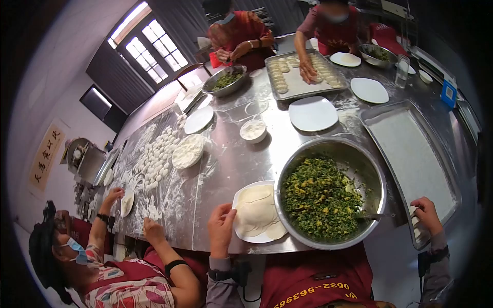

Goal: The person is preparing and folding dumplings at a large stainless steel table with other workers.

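My left hand [222,223] is at the left rim of a white plate [240,235], its fingers loosely bent and apart beside a stack of round dough wrappers [255,209]. At the near end of a long metal tray [418,149], my right hand [427,215] has its fingertips on a pale dumpling [417,224], partly hidden by the hand. Between my hands stands a large steel bowl [382,190] of chopped green and yellow filling [321,197], with a metal utensil handle [375,215] over its right side.
Across the steel table [226,169], one person works by a filling bowl [226,82]; another reaches over a tray of dumplings [308,77]. At left, a masked person sits near floured dough pieces [156,154]. White plates [313,114] and a flour bowl [253,131] stand mid-table.
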A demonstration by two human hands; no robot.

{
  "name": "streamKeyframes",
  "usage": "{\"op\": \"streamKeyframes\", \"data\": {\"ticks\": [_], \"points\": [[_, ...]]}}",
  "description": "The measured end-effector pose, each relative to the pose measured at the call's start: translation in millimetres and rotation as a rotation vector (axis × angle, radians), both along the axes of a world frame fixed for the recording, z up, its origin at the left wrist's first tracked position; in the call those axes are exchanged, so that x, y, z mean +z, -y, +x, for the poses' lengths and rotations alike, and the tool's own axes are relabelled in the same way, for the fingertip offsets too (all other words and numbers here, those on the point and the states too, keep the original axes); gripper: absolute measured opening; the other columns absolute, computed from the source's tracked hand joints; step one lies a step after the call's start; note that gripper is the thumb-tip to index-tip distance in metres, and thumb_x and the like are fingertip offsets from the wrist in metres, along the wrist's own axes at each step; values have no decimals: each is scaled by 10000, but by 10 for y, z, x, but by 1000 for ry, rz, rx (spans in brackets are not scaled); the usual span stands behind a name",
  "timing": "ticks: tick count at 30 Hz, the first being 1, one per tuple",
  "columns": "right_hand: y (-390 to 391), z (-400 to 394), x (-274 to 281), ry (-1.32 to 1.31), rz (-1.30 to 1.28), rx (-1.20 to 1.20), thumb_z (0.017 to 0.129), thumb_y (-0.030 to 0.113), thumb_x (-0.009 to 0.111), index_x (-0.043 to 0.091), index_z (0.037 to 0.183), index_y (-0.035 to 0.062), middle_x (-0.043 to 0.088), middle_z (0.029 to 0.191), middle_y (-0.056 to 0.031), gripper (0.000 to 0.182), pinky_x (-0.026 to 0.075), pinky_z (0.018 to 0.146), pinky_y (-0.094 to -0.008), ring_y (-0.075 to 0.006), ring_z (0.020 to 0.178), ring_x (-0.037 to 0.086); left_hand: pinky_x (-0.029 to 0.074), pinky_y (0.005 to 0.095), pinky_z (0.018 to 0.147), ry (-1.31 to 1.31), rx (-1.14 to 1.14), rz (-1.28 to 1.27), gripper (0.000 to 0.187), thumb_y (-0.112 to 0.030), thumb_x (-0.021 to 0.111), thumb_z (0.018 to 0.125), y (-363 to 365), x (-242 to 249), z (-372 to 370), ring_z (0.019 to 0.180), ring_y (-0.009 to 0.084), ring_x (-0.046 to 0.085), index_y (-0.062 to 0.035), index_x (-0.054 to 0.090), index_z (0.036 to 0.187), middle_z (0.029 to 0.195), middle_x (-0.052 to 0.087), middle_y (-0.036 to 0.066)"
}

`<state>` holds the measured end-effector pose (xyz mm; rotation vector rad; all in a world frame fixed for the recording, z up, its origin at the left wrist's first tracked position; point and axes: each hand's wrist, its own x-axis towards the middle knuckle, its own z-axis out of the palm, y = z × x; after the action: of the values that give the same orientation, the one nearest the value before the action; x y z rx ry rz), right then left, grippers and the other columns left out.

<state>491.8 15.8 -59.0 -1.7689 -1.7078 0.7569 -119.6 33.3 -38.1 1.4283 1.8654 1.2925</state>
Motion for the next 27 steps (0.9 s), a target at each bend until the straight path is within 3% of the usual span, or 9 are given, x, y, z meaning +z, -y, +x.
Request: {"op": "streamKeyframes", "data": {"ticks": [3, 4, 6, 12, 15, 19, 22, 27], "points": [[68, -18, 130, -158, -92, -87, 696, -25, 547, 592, 971, -14, 542, 887, -105, 279, 456, 659, -284, -197, 733, 551, 466, 339, 812, -385, -90, 12, 255, -140, 667, 781, -14, 85, 105, 923, 251, 593, -56, 616, 1017, 983, 632, 106], [93, -38, 196, -37, -30, -73, 700, -30, 548, 582, 982, -13, 542, 897, -113, 284, 456, 680, -290, -208, 756, 552, 435, 371, 880, -409, -132, -38, 304, -125, 657, 770, -8, 153, 168, 1010, 303, 547, -68, 605, 1064, 1037, 615, 124], [141, -141, 356, 202, 92, -47, 710, -38, 551, 561, 1005, -12, 542, 917, -129, 296, 455, 722, -301, -231, 802, 555, 429, 373, 888, -403, -177, -48, 331, -113, 647, 771, -23, 126, 185, 1026, 302, 542, -75, 591, 1095, 1057, 609, 122], [312, -1055, 840, 280, 527, 33, 730, -73, 515, 558, 971, 1, 533, 945, -152, 255, 425, 820, -332, -287, 899, 530, 423, 378, 888, -375, -348, -29, 369, -88, 639, 756, -78, 73, 129, 1029, 306, 537, -89, 577, 1120, 1066, 599, 124], [325, -1314, 809, 215, 511, 94, 736, -76, 520, 558, 968, -1, 537, 964, -154, 247, 426, 829, -333, -302, 917, 531, 429, 383, 862, -377, -348, -76, 354, -80, 659, 719, -54, 96, 73, 991, 307, 543, -79, 592, 1067, 1023, 596, 118], [284, -1370, 626, 133, 482, 61, 748, -81, 515, 548, 1070, 5, 523, 1049, -131, 335, 423, 840, -323, -250, 963, 529, 433, 385, 828, -371, -349, -186, 320, -65, 680, 663, -19, 152, -36, 948, 307, 541, -67, 606, 975, 965, 582, 113], [290, -1419, 607, 70, 401, -6, 740, -92, 515, 526, 1150, 12, 514, 1087, -107, 422, 415, 839, -295, -210, 981, 522, 434, 378, 820, -337, -323, -135, 313, -54, 682, 644, -20, 56, -77, 944, 305, 532, -70, 610, 948, 962, 580, 111], [269, -1504, 558, -21, 317, -51, 723, -80, 545, 524, 1175, 26, 504, 1007, -66, 465, 406, 806, -254, -165, 915, 509, 429, 382, 813, -432, -323, 3, 343, -82, 695, 632, 10, -30, -60, 923, 303, 526, -69, 600, 962, 952, 580, 111]]}}
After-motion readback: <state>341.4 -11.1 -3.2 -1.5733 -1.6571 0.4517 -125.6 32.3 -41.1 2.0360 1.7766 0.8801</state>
